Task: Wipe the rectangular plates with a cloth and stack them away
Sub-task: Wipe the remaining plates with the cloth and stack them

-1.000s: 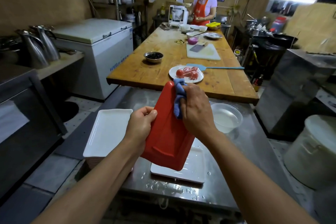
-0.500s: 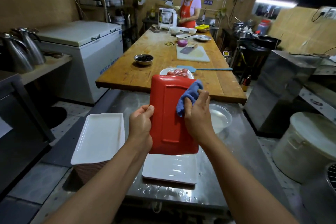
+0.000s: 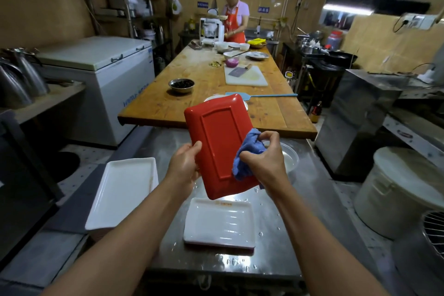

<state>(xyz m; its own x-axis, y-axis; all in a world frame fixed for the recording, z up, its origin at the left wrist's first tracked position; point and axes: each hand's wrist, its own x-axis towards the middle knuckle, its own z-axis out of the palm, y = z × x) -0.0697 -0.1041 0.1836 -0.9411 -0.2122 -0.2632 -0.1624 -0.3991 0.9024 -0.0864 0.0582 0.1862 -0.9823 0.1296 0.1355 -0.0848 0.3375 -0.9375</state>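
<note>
While my right hand [image 3: 263, 163] bunches the blue cloth [image 3: 247, 154] in curled fingers against the red plate [image 3: 219, 144], my left hand [image 3: 183, 163] grips that plate's left edge, thumb on its upturned underside. I see the plate tilted in the air between both hands, above a white plate [image 3: 219, 226] lying on the wet steel counter [image 3: 276, 235]. Left of it sits a stack of white plates [image 3: 122, 190]. Just beyond the cloth is a clear bowl [image 3: 290, 157], then a long wooden table [image 3: 204, 94] where a person in a red apron [image 3: 234, 19] stands at the far end. A chest freezer [image 3: 103, 72] is at left.
</note>
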